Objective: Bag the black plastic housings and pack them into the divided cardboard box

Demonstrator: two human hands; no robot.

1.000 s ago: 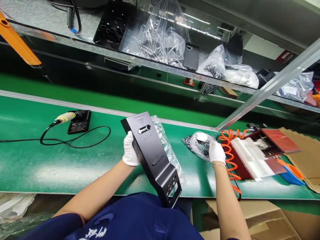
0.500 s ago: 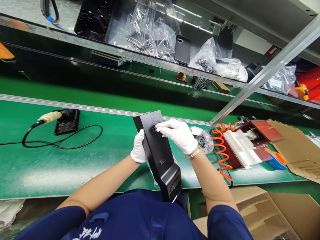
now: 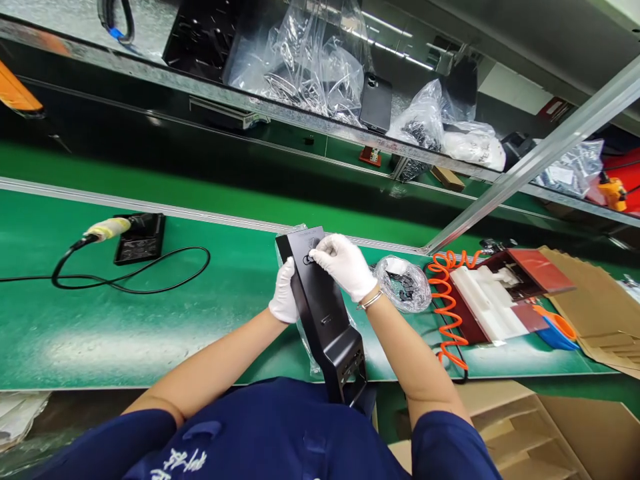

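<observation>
While both hands grip the black panel (image 3: 323,310) — parts bag (image 3: 404,283) beside, orange hose (image 3: 447,303) near.

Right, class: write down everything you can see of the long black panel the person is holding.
The black panel is a long, narrow piece with a matt finish that looks like metal or hard plastic. It has a small slot near the top, another slot mid-way, and a wider foot with rectangular cut-outs at the near end. It is held tilted above the green table, top end away from the person. The gloved left hand grips its left edge; the gloved right hand presses fingertips on the top slot. A clear plastic bag lies under it.
</observation>
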